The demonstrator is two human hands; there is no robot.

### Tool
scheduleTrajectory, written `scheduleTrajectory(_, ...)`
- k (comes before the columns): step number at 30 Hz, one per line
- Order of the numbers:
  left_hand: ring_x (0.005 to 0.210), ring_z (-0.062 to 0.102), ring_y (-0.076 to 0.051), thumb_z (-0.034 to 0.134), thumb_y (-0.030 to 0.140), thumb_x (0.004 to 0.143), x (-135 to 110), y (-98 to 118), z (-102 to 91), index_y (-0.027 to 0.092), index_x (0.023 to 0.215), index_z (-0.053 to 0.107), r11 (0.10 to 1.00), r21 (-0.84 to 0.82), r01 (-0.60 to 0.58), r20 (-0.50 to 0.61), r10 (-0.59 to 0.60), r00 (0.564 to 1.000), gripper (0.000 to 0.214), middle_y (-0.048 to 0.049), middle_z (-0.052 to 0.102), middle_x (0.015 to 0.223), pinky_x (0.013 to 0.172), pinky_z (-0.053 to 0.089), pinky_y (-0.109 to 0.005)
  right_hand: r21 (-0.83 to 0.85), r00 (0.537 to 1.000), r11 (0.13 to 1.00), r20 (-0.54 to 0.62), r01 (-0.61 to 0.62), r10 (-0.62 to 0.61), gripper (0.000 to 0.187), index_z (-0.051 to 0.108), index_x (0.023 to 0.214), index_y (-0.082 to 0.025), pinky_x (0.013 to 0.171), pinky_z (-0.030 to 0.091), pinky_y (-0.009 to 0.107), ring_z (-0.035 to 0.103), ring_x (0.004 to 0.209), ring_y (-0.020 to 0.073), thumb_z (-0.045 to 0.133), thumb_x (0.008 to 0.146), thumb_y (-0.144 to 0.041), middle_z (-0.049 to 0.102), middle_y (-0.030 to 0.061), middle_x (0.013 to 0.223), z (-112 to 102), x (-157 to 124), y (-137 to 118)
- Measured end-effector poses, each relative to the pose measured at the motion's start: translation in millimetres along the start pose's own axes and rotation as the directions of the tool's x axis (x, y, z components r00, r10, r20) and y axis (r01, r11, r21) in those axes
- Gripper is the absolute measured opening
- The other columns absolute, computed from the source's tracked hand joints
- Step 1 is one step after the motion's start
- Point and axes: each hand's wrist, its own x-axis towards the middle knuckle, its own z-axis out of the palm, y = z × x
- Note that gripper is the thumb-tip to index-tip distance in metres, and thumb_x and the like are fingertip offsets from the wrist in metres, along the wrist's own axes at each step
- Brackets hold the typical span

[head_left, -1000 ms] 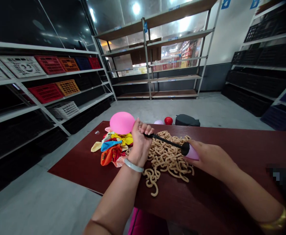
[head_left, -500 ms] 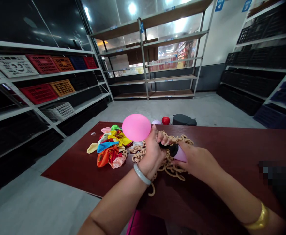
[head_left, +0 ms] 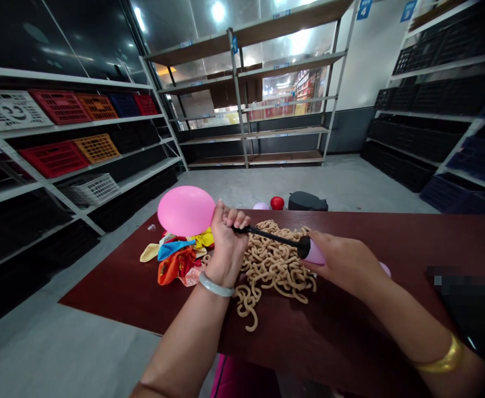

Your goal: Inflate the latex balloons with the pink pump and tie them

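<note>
An inflated pink balloon [head_left: 186, 211] stands out to the left of my left hand [head_left: 229, 235]. My left hand is closed around the balloon's neck and the black end of a hand balloon pump; the join is hidden by my fingers. The pump's black rod [head_left: 273, 237] is drawn out between my hands. My right hand [head_left: 344, 260] is wrapped round the pump's pale purple body [head_left: 316, 251]. Beneath the rod lies a heap of tan, curled, rope-like pieces [head_left: 277, 265]. Several flat balloons [head_left: 178, 260] in orange, blue, yellow and other colours lie left of my left hand.
The dark red table [head_left: 391, 237] carries all this. A dark, partly blurred object [head_left: 466, 309] lies at its right. Past the far edge show a red ball-like thing [head_left: 277, 203] and a dark grey object [head_left: 307, 201]. Shelves with crates [head_left: 60, 106] line the left.
My left hand has moved left with the pink balloon, away from my right hand. The pump's black rod now shows at length between them. The view has shifted slightly.
</note>
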Motion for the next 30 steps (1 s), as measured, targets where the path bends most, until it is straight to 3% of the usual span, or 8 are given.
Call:
scheduleTrajectory(5, 0.036, 0.027, -0.006, 0.063, 0.037, 0.084, -32.5, -42.0, 13.4, 0.019, 0.058, 0.028, 0.992, 0.026, 0.12, 0.027, -0.121, 0.992, 0.047, 0.0086, 0.023, 0.043, 0.041, 0.027, -0.022, 0.038, 1.0, 0.999, -0.003, 0.022, -0.022, 0.053, 0.051, 0.123, -0.02, 0.062, 0.048, 0.035, 0.068, 0.082, 0.0271, 0.051, 0.083, -0.056, 0.07, 0.0119, 0.105, -3.5, -0.8, -15.5)
scheduleTrajectory(10, 0.039, 0.03, -0.007, 0.062, 0.047, 0.083, -50.1, -57.9, 21.3, 0.02, 0.056, 0.028, 0.988, 0.066, 0.141, 0.04, -0.144, 0.989, 0.051, 0.0076, 0.023, 0.044, 0.044, 0.03, -0.024, 0.061, 1.0, 0.998, -0.006, 0.022, -0.022, 0.051, 0.051, 0.12, -0.019, 0.062, 0.048, 0.035, 0.068, 0.082, 0.0275, 0.053, 0.083, -0.055, 0.07, 0.012, 0.102, -7.2, -1.3, -26.8)
scheduleTrajectory(16, 0.035, 0.028, -0.006, 0.065, 0.039, 0.082, -30.0, -39.5, 14.9, 0.02, 0.057, 0.029, 0.985, 0.062, 0.159, 0.024, -0.16, 0.987, 0.048, 0.0085, 0.024, 0.042, 0.041, 0.026, -0.024, 0.092, 1.0, 0.996, 0.019, 0.009, -0.011, 0.049, 0.052, 0.118, -0.022, 0.063, 0.048, 0.034, 0.068, 0.083, 0.0266, 0.05, 0.084, -0.058, 0.071, 0.0092, 0.099, -2.4, 2.0, -24.7)
scheduleTrajectory(23, 0.036, 0.028, -0.006, 0.056, 0.024, 0.088, 10.9, 11.5, -3.5, 0.019, 0.056, 0.028, 0.999, -0.034, -0.011, 0.02, 0.011, 1.0, 0.043, 0.0081, 0.026, 0.041, 0.042, 0.029, -0.023, 0.015, 0.999, 1.0, 0.023, 0.026, -0.026, 0.055, 0.05, 0.126, -0.024, 0.066, 0.047, 0.035, 0.067, 0.089, 0.0266, 0.048, 0.085, -0.06, 0.068, 0.0082, 0.11, -1.3, 5.9, 10.1)
scheduleTrajectory(26, 0.037, 0.029, -0.006, 0.054, 0.025, 0.089, 12.8, 9.5, -5.9, 0.019, 0.056, 0.027, 0.997, -0.062, -0.049, -0.009, 0.048, 0.999, 0.043, 0.0079, 0.026, 0.042, 0.044, 0.03, -0.022, -0.054, 1.0, 0.999, -0.009, 0.006, -0.006, 0.051, 0.052, 0.122, -0.025, 0.063, 0.044, 0.033, 0.066, 0.086, 0.0253, 0.046, 0.085, -0.06, 0.069, 0.0074, 0.105, -3.6, 6.3, 22.4)
scheduleTrajectory(30, 0.038, 0.032, -0.006, 0.061, 0.029, 0.085, 0.3, -18.2, -1.3, 0.019, 0.057, 0.027, 0.997, -0.072, -0.033, -0.03, 0.031, 0.999, 0.045, 0.0083, 0.027, 0.044, 0.045, 0.031, -0.022, -0.177, 0.997, 0.984, -0.082, -0.016, 0.002, 0.047, 0.053, 0.122, -0.019, 0.062, 0.04, 0.033, 0.063, 0.085, 0.0258, 0.045, 0.088, -0.051, 0.067, 0.0117, 0.103, -3.9, 4.7, 21.5)
